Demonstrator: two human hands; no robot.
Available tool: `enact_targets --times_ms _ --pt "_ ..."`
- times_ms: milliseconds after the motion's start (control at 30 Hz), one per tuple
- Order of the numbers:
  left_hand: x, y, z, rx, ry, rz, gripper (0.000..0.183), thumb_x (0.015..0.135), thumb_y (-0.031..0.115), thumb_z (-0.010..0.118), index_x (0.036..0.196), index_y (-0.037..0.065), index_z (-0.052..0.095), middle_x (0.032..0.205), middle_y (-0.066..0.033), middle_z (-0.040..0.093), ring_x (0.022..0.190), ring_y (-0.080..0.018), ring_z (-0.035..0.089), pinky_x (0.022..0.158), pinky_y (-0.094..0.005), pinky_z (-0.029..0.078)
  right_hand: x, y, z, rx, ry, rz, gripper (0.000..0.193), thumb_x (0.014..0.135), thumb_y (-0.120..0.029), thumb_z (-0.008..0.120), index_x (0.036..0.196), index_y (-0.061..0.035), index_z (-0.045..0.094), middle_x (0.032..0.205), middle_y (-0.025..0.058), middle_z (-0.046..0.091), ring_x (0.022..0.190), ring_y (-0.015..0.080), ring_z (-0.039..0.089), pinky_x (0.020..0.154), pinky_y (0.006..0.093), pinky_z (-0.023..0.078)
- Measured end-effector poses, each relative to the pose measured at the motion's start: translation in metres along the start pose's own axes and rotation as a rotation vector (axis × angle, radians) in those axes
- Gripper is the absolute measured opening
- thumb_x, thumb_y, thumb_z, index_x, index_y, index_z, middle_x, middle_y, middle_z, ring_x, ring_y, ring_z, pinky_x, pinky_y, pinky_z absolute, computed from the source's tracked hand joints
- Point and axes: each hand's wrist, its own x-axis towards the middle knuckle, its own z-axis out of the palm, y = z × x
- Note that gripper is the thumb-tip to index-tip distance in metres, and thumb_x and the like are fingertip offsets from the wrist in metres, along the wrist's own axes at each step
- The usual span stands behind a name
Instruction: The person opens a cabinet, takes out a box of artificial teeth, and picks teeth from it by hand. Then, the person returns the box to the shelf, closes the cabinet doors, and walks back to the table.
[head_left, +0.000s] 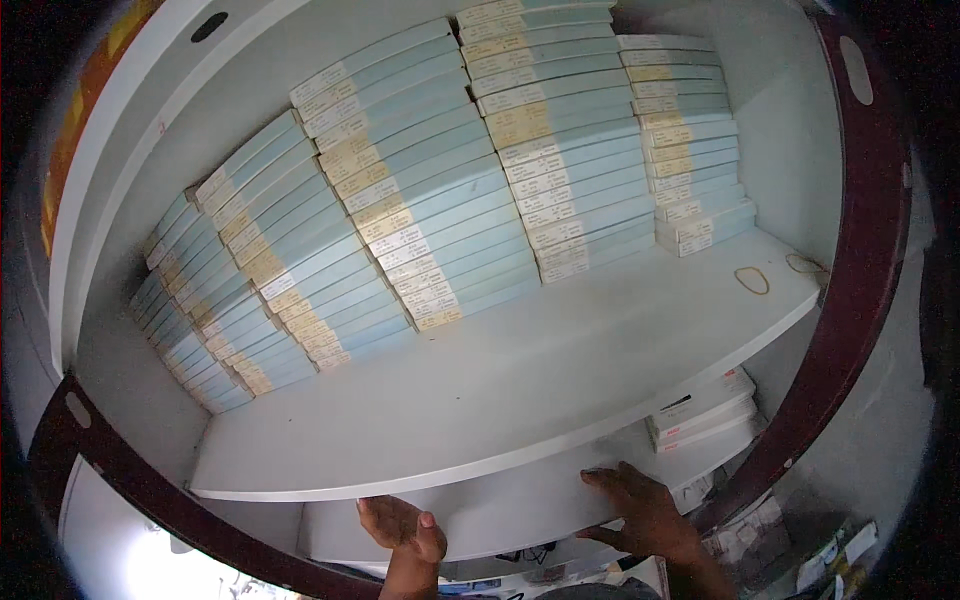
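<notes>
My left hand [402, 528] is just below the front edge of the white shelf [480, 400], palm turned up and thumb raised. Its fingertips reach the edge; whether they touch it I cannot tell. Farther right, my right hand [640, 512] hovers in front of the lower shelf [470, 520], thumb and fingers apart with nothing between them. On the upper shelf, thin pale-blue boxes [430, 240] with white and yellowed labels stand in several tall stacks against the back.
Several white boxes [705, 415] are piled on the lower shelf at right. Two rubber bands, one a tan loop [752, 281], lie at the upper shelf's right end. A dark red frame [860, 230] borders the cabinet. Black cable [527, 552] and clutter show below.
</notes>
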Motion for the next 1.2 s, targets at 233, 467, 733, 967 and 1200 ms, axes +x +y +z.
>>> enact_targets --times_ms 233,467,733,967,1200 --pt "-0.003 -0.003 -0.001 -0.036 0.025 -0.019 0.089 0.088 0.040 0.069 0.150 -0.005 0.022 0.147 -0.0228 0.041 0.138 -0.0332 0.037 0.116 -0.0474 0.022 -0.007 0.011 0.006 -0.050 -0.001 -0.064 0.068 0.075 -0.042 0.082 0.127 -0.0065 0.057 0.121 0.0160 0.064 0.113 0.0368 0.061 0.102 0.0493 0.047" --pt "-0.011 -0.002 -0.009 -0.006 -0.018 -0.139 0.087 0.088 0.039 0.069 0.151 -0.001 0.023 0.148 -0.0231 0.039 0.139 -0.0342 0.035 0.115 -0.0487 0.021 -0.004 0.010 0.008 -0.078 -0.041 -0.048 0.064 0.077 -0.046 0.079 0.123 -0.0064 0.061 0.123 0.0143 0.064 0.114 0.0362 0.061 0.103 0.0494 0.047" --pt "0.001 0.001 -0.004 -0.018 -0.054 -0.085 0.070 0.088 0.017 0.061 0.146 -0.005 0.028 0.143 -0.0235 0.040 0.133 -0.0329 0.040 0.111 -0.0475 0.031 0.000 0.012 0.007 -0.076 -0.013 -0.085 0.057 0.075 -0.042 0.082 0.116 -0.0058 0.062 0.122 0.0139 0.064 0.116 0.0342 0.060 0.103 0.0490 0.047" --pt "0.002 0.001 -0.001 -0.011 0.004 -0.087 0.080 0.088 0.031 0.068 0.145 -0.007 0.028 0.140 -0.0232 0.044 0.130 -0.0281 0.043 0.110 -0.0435 0.030 -0.001 0.008 0.007 -0.095 -0.050 -0.079 0.051 0.077 -0.041 0.080 0.110 -0.0055 0.064 0.123 0.0137 0.064 0.117 0.0330 0.060 0.106 0.0491 0.044" --pt "-0.001 -0.003 -0.004 0.003 -0.013 -0.061 0.073 0.089 0.024 0.065 0.144 -0.006 0.029 0.144 -0.0246 0.041 0.134 -0.0340 0.040 0.111 -0.0476 0.032 -0.007 0.011 0.011 -0.082 -0.032 -0.063 0.051 0.079 -0.045 0.078 0.109 -0.0056 0.066 0.126 0.0128 0.063 0.120 0.0318 0.059 0.108 0.0495 0.043"
